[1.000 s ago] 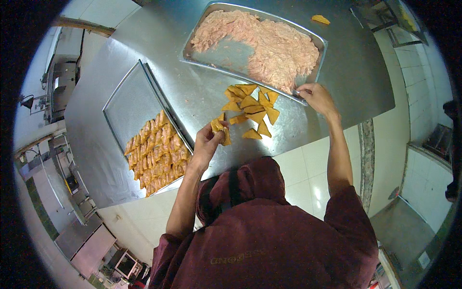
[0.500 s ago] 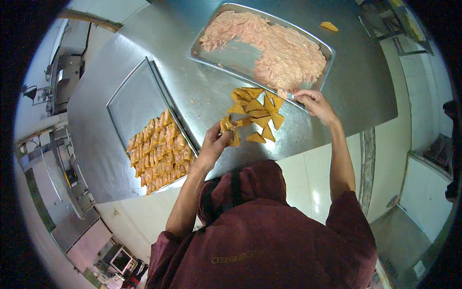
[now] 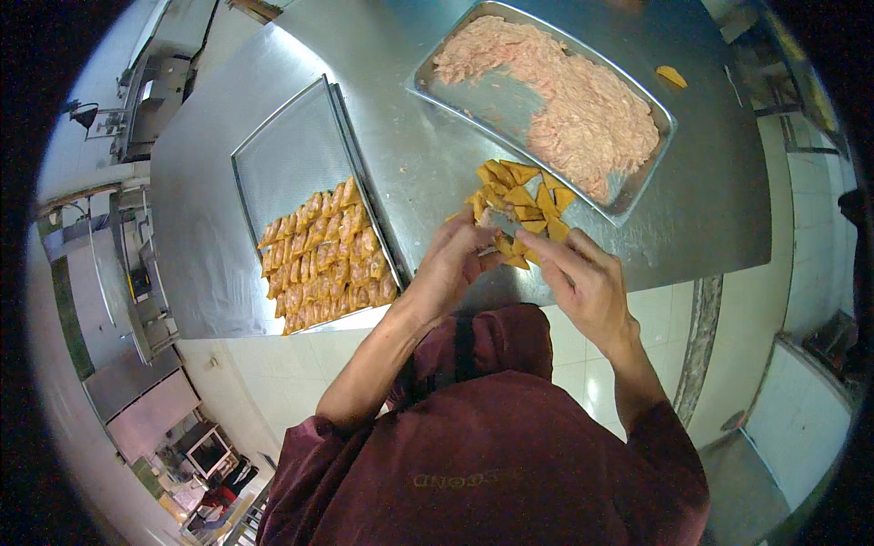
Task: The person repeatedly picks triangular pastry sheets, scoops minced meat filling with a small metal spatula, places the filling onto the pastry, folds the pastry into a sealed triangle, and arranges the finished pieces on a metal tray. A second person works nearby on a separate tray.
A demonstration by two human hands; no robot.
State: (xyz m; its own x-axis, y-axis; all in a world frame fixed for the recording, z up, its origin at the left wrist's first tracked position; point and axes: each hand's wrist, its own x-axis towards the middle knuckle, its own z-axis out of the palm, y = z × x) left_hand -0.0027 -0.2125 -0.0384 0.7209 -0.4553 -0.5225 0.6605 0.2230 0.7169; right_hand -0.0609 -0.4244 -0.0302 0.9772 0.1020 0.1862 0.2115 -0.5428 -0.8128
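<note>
My left hand [image 3: 452, 257] is closed on a yellow-brown piece like a fried tofu triangle, held above the near side of the table. Pale pink paste [image 3: 492, 218] shows at that piece, between my two hands. My right hand [image 3: 587, 284] reaches in from the right, gripping a small flat metal spreader [image 3: 512, 227] whose tip meets the piece; fingers hide most of both. Just beyond my hands is a pile of similar triangles [image 3: 553, 202]. Behind it stands a deep metal tray [image 3: 671, 129] of pink minced paste [image 3: 587, 105], partly scooped out at its left and near end.
At left, a mesh-bottomed tray [image 3: 296, 136] holds rows of filled pieces [image 3: 332, 255] in its near half. One loose triangle [image 3: 672, 76] lies at the far right of the steel table [image 3: 715, 218]. The table's near edge runs just in front of my body.
My right hand has come from the metal tray's near edge, bringing paste on the spreader to the piece in my left hand. The whole view has shifted slightly.
</note>
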